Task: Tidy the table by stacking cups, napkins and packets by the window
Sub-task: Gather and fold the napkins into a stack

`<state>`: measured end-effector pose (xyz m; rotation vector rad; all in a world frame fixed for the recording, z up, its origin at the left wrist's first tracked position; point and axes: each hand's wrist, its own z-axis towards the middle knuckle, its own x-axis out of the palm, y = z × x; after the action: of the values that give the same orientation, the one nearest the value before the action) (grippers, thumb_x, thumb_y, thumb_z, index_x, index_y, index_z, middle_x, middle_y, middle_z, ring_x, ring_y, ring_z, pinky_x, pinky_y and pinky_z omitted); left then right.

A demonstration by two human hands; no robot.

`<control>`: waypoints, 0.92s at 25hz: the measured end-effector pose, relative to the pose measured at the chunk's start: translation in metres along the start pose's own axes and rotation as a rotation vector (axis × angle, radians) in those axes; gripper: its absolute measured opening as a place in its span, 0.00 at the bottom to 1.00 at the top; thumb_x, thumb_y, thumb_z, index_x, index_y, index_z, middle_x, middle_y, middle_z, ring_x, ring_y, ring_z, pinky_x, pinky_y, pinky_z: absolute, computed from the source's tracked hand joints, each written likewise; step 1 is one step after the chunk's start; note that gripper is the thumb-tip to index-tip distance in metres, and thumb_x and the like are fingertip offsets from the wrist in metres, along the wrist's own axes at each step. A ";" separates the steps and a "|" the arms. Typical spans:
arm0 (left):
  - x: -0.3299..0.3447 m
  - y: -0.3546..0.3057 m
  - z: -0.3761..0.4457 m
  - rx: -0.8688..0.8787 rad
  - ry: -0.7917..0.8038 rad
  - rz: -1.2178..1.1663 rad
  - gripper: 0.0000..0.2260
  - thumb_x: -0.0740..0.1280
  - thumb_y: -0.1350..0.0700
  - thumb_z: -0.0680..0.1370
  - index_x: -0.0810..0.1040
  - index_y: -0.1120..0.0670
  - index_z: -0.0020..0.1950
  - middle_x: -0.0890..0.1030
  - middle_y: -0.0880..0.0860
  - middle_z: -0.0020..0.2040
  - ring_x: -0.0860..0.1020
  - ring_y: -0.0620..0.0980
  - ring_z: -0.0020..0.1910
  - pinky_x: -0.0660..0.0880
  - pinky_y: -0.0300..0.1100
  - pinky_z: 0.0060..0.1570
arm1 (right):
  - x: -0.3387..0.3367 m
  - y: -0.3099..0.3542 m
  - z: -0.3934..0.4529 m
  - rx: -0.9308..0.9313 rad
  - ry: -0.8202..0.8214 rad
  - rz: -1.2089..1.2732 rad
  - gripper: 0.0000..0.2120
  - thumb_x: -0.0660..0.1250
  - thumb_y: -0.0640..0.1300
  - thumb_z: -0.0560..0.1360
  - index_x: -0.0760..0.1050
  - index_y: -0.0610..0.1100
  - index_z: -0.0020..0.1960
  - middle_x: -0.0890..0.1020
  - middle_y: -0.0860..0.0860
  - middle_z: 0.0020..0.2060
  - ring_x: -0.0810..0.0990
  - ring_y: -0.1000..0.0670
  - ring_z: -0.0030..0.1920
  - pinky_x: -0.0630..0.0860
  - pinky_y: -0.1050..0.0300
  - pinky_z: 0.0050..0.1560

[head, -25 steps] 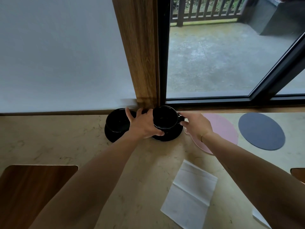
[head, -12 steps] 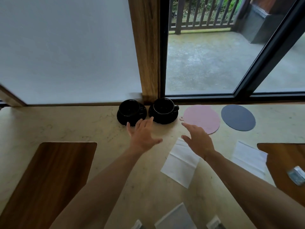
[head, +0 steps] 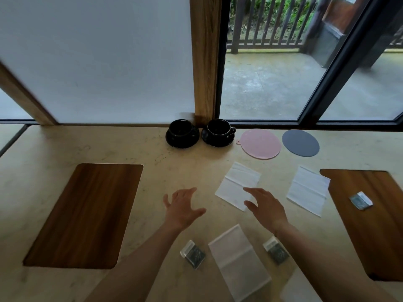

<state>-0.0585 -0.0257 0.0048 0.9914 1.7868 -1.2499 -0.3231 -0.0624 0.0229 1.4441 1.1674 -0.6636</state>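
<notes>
The left hand [head: 182, 209] and right hand [head: 267, 207] have let go of the right cup [head: 218, 128]. Both hands pulled back from the window and now hang open over the table [head: 152, 153], empty.

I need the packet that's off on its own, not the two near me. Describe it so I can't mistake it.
Start at the wooden placemat on the table's right side. The lone packet lies on top of that mat, near its left edge, just right of the white napkin. It is the only packet on wood; the other two packets lie on the pale tabletop.
</notes>
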 end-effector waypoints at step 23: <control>0.100 -0.046 -0.139 0.015 0.064 0.166 0.15 0.62 0.44 0.77 0.80 0.45 0.60 0.77 0.43 0.59 0.70 0.46 0.63 0.57 0.50 0.64 | 0.062 -0.039 -0.096 -0.246 0.206 -0.359 0.17 0.54 0.51 0.82 0.70 0.56 0.69 0.73 0.53 0.66 0.70 0.47 0.66 0.67 0.48 0.64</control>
<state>-0.1612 0.1150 -0.0289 1.1750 1.7070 -1.1420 -0.3563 0.0433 -0.0258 1.1231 1.6329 -0.5974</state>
